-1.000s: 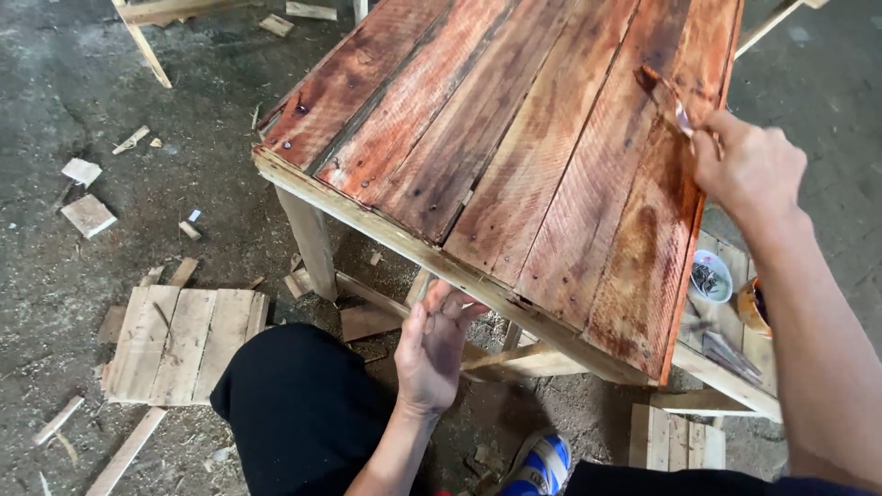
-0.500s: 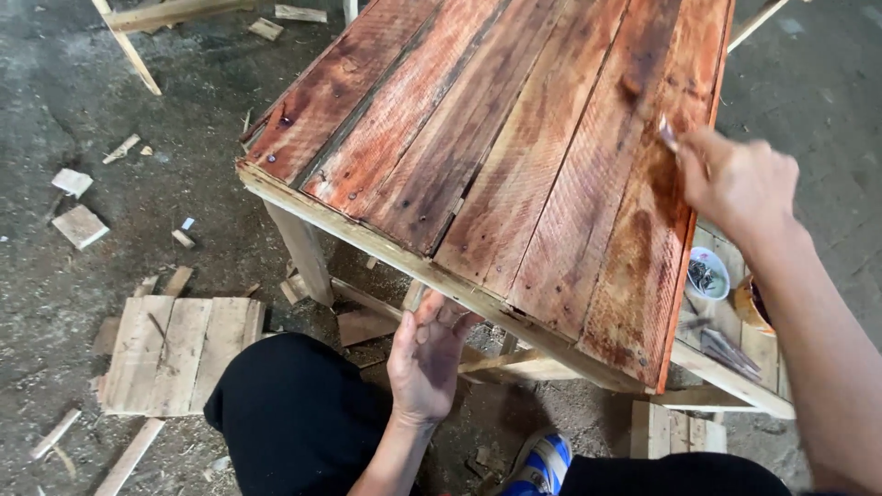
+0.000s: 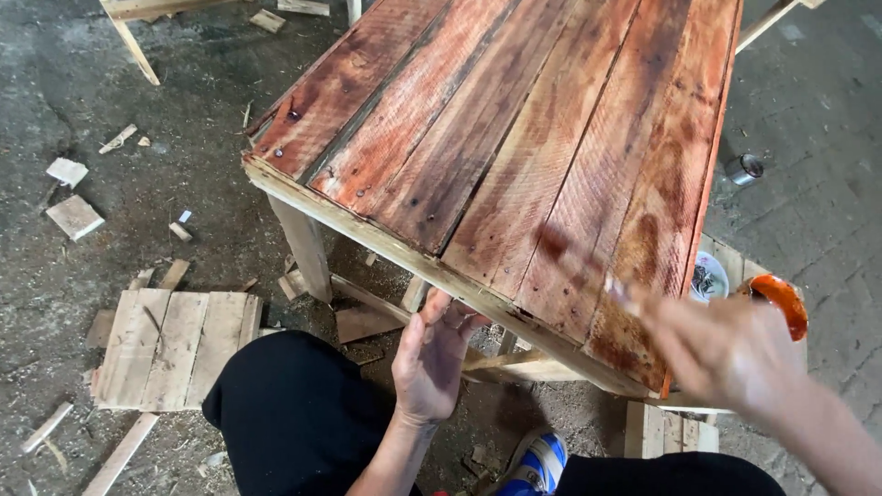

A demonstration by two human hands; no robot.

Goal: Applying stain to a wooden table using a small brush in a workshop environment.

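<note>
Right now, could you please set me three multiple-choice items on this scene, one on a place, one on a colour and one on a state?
1. Where is the left hand?
A. At the near edge of the red-stained plank table top
B. On the floor
C. On the small pale wooden pallet panel

2. What colour is the shoe?
A. Green
B. Blue and white
C. Yellow

3. How does the right hand appear?
A. Sharp
B. Hidden
C. Motion-blurred

Answers: 1 A, its fingers meet the pale edge rail; 2 B, it shows blue with white stripes; 3 C, it is smeared over the table's corner.
</note>
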